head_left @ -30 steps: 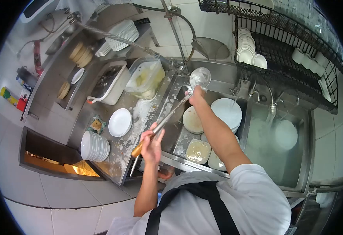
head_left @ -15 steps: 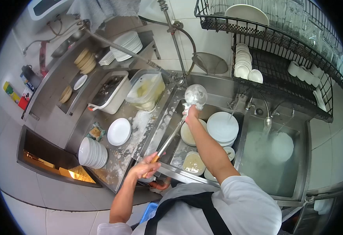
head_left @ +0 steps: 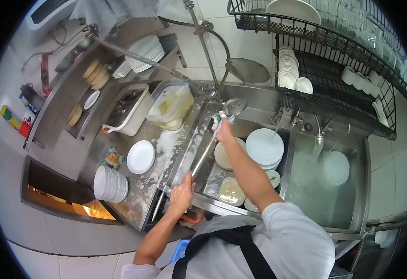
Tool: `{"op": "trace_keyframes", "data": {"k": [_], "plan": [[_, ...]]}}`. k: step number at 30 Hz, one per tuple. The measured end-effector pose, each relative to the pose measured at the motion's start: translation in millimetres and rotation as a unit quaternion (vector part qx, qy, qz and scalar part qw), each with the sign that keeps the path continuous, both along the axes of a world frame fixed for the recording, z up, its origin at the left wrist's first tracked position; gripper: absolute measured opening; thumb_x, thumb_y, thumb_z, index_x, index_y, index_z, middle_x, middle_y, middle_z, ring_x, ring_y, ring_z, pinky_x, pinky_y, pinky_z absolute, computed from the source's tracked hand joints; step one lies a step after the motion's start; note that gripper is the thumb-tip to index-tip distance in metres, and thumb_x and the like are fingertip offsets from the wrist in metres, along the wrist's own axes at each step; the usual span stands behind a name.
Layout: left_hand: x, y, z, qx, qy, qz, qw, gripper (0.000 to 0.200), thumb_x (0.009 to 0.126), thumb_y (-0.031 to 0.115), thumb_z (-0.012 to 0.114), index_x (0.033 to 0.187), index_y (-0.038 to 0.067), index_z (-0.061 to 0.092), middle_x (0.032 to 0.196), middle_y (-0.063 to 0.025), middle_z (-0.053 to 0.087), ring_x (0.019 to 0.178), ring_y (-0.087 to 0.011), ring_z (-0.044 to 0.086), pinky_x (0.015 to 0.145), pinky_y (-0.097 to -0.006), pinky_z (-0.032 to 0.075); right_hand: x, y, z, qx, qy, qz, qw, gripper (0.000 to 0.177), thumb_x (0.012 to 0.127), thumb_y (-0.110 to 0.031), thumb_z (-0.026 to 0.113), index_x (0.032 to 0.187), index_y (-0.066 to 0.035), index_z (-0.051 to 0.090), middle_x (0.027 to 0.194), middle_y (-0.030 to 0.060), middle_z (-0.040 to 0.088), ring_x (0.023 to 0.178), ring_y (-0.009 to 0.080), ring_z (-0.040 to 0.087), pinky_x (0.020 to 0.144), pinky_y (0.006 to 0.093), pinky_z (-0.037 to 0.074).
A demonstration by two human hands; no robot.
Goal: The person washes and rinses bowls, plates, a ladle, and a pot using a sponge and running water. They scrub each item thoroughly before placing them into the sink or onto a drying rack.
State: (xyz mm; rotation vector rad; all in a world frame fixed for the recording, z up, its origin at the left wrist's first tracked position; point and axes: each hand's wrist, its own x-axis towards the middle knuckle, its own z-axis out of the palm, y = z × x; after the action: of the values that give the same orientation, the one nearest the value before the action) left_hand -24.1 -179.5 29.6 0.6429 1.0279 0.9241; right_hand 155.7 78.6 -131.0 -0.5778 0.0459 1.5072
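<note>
A long-handled metal ladle (head_left: 208,151) slants over the left sink basin, its round bowl up near the faucet pipe. My left hand (head_left: 182,194) is wrapped round the lower handle, at the sink's front edge. Higher up, just below the bowl, my right hand (head_left: 224,129) is closed round the handle with a soapy, greenish scrubber (head_left: 218,121). Below my right forearm, stacked plates (head_left: 265,147) and bowls stand in the left basin (head_left: 203,183). A squarish dish (head_left: 232,192) there holds cloudy liquid.
Water runs into the full right basin (head_left: 324,204), where a white plate (head_left: 336,168) lies. Left counter: stacked plates (head_left: 111,183), a single plate (head_left: 141,157), a sponge (head_left: 113,159), two tubs (head_left: 170,106). A black rack (head_left: 324,79) with dishes hangs at upper right.
The ladle's bowl has turned and its handle has shifted. My left hand has moved slightly up and right along it, and my right hand slightly left. The view has shifted a little.
</note>
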Motion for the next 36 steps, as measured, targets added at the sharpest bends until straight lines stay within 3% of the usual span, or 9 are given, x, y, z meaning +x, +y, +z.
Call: {"op": "trace_keyframes", "data": {"k": [4, 8, 12, 15, 18, 24, 28, 31, 36], "plan": [[-1, 3, 19, -0.028, -0.014, -0.051, 0.998, 0.058, 0.088, 0.016, 0.052, 0.14, 0.011, 0.026, 0.084, -0.0093, 0.033, 0.055, -0.0152, 0.042, 0.04, -0.0249, 0.037, -15, 26, -19, -0.104, -0.254, -0.11, 0.955, 0.017, 0.086, -0.023, 0.058, 0.087, -0.007, 0.053, 0.068, 0.0095, 0.057, 0.055, 0.0235, 0.053, 0.045, 0.0383, 0.043], [10, 7, 24, -0.04, -0.016, -0.069, 0.997, 0.056, 0.089, 0.013, 0.051, 0.14, 0.013, 0.028, 0.076, -0.0051, 0.034, 0.049, -0.0115, 0.039, 0.037, -0.0234, 0.034, -31, -23, -27, -0.021, -0.71, -0.166, 0.684, 0.031, 0.088, -0.028, 0.054, 0.101, 0.0, 0.051, 0.081, 0.0231, 0.06, 0.077, 0.042, 0.058, 0.066, 0.0483, 0.046], [6, -2, 52, -0.055, -0.016, -0.088, 0.994, 0.054, 0.089, 0.01, 0.049, 0.14, 0.015, 0.029, 0.067, -0.001, 0.035, 0.043, -0.0079, 0.036, 0.034, -0.0218, 0.03, -14, -39, -7, 0.031, -0.749, -0.158, 0.643, 0.043, 0.084, -0.026, 0.056, 0.117, -0.001, 0.043, 0.097, 0.0277, 0.055, 0.093, 0.0458, 0.053, 0.079, 0.0504, 0.042], [-2, -13, 68, -0.082, -0.024, -0.11, 0.99, 0.054, 0.09, 0.008, 0.048, 0.14, 0.017, 0.03, 0.061, 0.0021, 0.036, 0.039, -0.0051, 0.034, 0.031, -0.0207, 0.028, 13, -12, -14, 0.054, -0.855, -0.169, 0.487, 0.063, 0.074, -0.013, 0.061, 0.13, -0.002, 0.033, 0.12, 0.0273, 0.045, 0.109, 0.0448, 0.044, 0.09, 0.0474, 0.04], [-17, -6, 29, -0.107, -0.036, -0.121, 0.986, 0.05, 0.089, 0.007, 0.047, 0.136, 0.015, 0.032, 0.061, 0.0023, 0.036, 0.039, -0.0047, 0.034, 0.031, -0.0203, 0.027, 8, -21, -4, 0.149, -0.936, -0.117, 0.295, 0.071, 0.069, -0.01, 0.062, 0.132, 0.0, 0.03, 0.123, 0.0271, 0.04, 0.112, 0.0431, 0.042, 0.093, 0.0459, 0.039], [-46, -3, -23, -0.151, -0.074, -0.156, 0.973, 0.042, 0.088, 0.004, 0.046, 0.128, 0.012, 0.036, 0.06, 0.0028, 0.036, 0.038, -0.0037, 0.033, 0.03, -0.0196, 0.026, -15, -32, -9, 0.337, -0.876, -0.011, 0.344, 0.062, 0.068, -0.008, 0.062, 0.126, -0.004, 0.042, 0.114, 0.0207, 0.048, 0.106, 0.0376, 0.049, 0.09, 0.0434, 0.041], [-64, -7, -45, -0.183, -0.1, -0.183, 0.961, 0.037, 0.087, 0.003, 0.046, 0.123, 0.009, 0.039, 0.059, 0.0031, 0.036, 0.038, -0.0031, 0.033, 0.03, -0.0191, 0.026, -2, -34, 6, 0.354, -0.906, 0.009, 0.231, 0.042, 0.072, -0.007, 0.057, 0.114, -0.011, 0.054, 0.089, 0.0122, 0.059, 0.086, 0.0304, 0.06, 0.074, 0.0425, 0.047], [-78, -11, -54, -0.195, -0.112, -0.199, 0.954, 0.034, 0.086, 0.002, 0.045, 0.12, 0.008, 0.041, 0.059, 0.0034, 0.036, 0.038, -0.0026, 0.032, 0.03, -0.0187, 0.025, 5, -29, 9, 0.369, -0.904, 0.077, 0.201, 0.035, 0.072, -0.009, 0.058, 0.106, -0.011, 0.059, 0.079, 0.0109, 0.062, 0.077, 0.0294, 0.062, 0.068, 0.0422, 0.049], [-77, -12, -68, -0.181, -0.073, -0.179, 0.964, 0.032, 0.084, -0.001, 0.045, 0.115, 0.007, 0.043, 0.059, 0.0033, 0.036, 0.038, -0.0034, 0.032, 0.03, -0.0189, 0.024, 0, -24, -15, 0.293, -0.908, 0.132, 0.268, 0.026, 0.071, -0.009, 0.06, 0.096, -0.008, 0.062, 0.079, 0.0135, 0.065, 0.076, 0.0316, 0.063, 0.067, 0.0406, 0.049]]}}
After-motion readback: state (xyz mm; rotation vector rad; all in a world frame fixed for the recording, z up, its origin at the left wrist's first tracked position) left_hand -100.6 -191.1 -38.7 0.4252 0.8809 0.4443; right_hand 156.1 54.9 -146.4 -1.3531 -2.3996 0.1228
